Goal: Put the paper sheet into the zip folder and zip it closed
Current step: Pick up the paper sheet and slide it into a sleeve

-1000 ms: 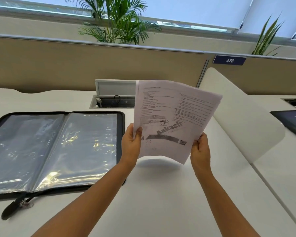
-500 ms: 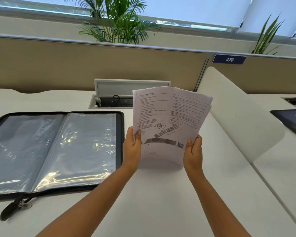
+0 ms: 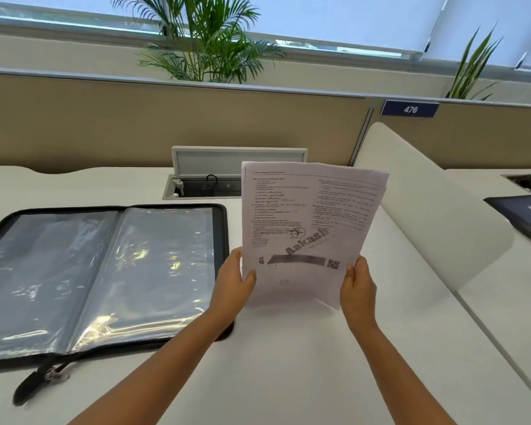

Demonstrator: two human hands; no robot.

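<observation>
I hold printed paper sheets [image 3: 307, 222] upright above the white desk, a little right of centre. My left hand [image 3: 232, 282] grips their lower left edge, thumb on the front. My right hand [image 3: 357, 288] grips the lower right edge. The bottom edge of the sheets stands on or just above the desk. The black zip folder [image 3: 105, 280] lies open flat to the left, its clear plastic sleeves facing up. Its zip pull and strap [image 3: 48, 377] hang out at the front left corner.
An open cable box [image 3: 209, 185] with a raised lid sits in the desk behind the sheets. A white curved divider [image 3: 436, 210] stands to the right, with a dark folder [image 3: 524, 216] beyond it. A beige partition [image 3: 166, 124] closes the back.
The sheets have come down and turned more upright. My hands have drawn closer together, squaring the stack, and the right hand has shifted left.
</observation>
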